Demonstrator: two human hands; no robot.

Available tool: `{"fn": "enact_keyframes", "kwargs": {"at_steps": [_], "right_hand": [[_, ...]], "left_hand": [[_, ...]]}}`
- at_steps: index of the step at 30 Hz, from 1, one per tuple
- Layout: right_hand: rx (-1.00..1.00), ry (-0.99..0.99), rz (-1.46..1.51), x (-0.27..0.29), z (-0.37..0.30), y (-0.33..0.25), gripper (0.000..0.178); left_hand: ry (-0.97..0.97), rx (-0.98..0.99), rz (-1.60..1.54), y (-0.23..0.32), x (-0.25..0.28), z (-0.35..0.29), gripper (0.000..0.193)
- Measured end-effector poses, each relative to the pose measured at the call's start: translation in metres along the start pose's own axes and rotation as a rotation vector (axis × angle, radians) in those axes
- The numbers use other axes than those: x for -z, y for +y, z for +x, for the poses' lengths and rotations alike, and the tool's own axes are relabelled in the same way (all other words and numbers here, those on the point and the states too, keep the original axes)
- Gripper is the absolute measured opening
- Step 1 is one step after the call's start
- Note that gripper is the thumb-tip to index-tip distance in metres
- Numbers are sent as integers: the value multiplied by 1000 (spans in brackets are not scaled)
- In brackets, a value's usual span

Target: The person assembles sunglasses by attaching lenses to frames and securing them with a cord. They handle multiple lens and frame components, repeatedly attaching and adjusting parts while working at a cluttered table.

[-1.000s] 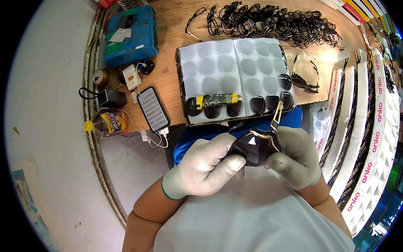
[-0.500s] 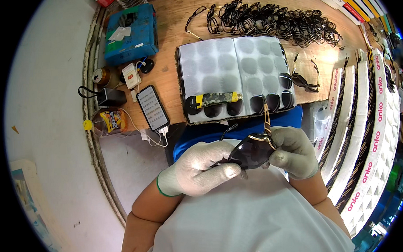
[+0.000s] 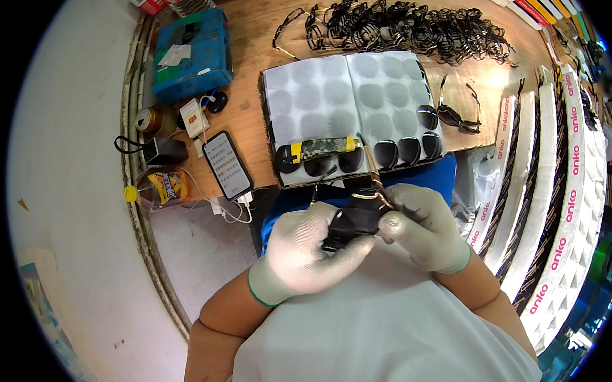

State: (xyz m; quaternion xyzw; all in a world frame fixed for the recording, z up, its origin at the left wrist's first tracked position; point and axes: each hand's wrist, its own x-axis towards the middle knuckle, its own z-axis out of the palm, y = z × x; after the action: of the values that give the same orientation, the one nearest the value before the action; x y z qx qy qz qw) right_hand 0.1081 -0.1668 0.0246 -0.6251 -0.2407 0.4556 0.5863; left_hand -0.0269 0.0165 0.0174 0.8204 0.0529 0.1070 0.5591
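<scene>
Both hands, in white knit gloves, hold one pair of dark sunglasses [image 3: 358,217] in front of my chest. My left hand [image 3: 307,250] is closed round one side of the frame, thumb toward the lens. At the other side, by the gold-trimmed hinge, the fingers of my right hand [image 3: 422,229] pinch the frame. The temples point away from me toward a lens tray [image 3: 270,135] on the bench. Dark lenses [image 3: 410,149] stand in its near row and right side, under white sheet. Across the near left of the tray lies a yellow and camouflage-patterned tool [image 3: 323,148].
A heap of spectacle frames [image 3: 408,32] lies along the back, with one pair of sunglasses [image 3: 459,121] right of the tray. On the left are a phone [image 3: 227,165], a blue case [image 3: 192,57] and a plastic jar [image 3: 161,187]. White frame-filled racks [image 3: 569,202] stand at right.
The sunglasses have moved slightly left and turned, so the lens faces me less. My right hand has shifted left with them, closer to my left hand.
</scene>
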Motion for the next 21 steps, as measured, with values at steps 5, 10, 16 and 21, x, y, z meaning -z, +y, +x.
{"fn": "enact_keyframes", "kwargs": {"at_steps": [5, 10, 16, 21], "right_hand": [[274, -44, -365, -2, 14, -6, 12], [234, 22, -292, -7, 15, -3, 12], [62, -93, -80, -2, 16, 8, 21], [18, -78, 134, -4, 17, 16, 23]], "left_hand": [[101, 66, -132, -8, -3, -2, 35], [38, 208, -107, 0, -5, 1, 47], [113, 58, -23, 7, -12, 7, 38], [97, 33, -1, 0, -12, 9, 44]]}}
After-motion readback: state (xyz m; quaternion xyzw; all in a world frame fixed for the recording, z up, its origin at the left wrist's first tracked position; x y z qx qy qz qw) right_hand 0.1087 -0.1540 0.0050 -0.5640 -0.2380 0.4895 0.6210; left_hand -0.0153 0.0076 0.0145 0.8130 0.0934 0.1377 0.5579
